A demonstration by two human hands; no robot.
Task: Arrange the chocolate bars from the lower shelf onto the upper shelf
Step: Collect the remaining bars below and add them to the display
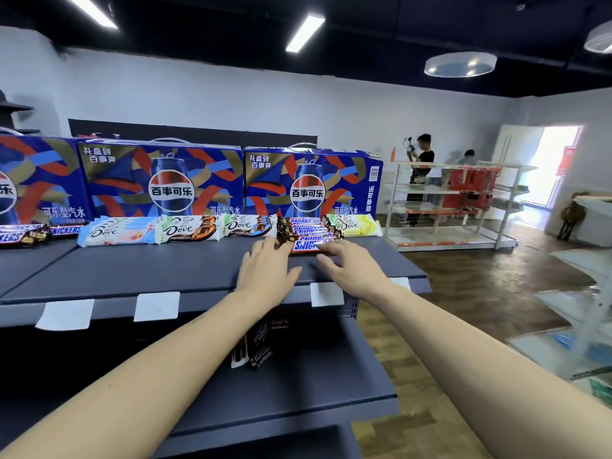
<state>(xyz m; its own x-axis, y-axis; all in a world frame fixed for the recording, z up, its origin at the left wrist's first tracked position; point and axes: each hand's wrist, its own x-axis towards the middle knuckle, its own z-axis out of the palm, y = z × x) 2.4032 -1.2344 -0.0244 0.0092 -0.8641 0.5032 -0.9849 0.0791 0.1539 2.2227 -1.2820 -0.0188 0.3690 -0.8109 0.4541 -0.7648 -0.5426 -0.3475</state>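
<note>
Both hands, left hand [265, 266] and right hand [347, 270], rest flat-fingered against four stacked Snickers bars [308, 231]; four Dove bars [188, 228] alongside.

A row of Snickers bars [309, 230] lies flat, side by side, on the dark upper shelf [159, 266], right of three Dove bars [178, 228]. More dark-wrapped bars [260, 346] lie jumbled on the lower shelf [298, 376].

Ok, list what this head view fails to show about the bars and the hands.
- Bars on the lower shelf: dark, partly hidden by the left forearm and the upper shelf; count unclear.
- Snickers row: near bar's ends covered by the left hand and right hand.
- Far-left Snickers: cut by the frame edge.
- Price tags: blank, blurred.
</note>
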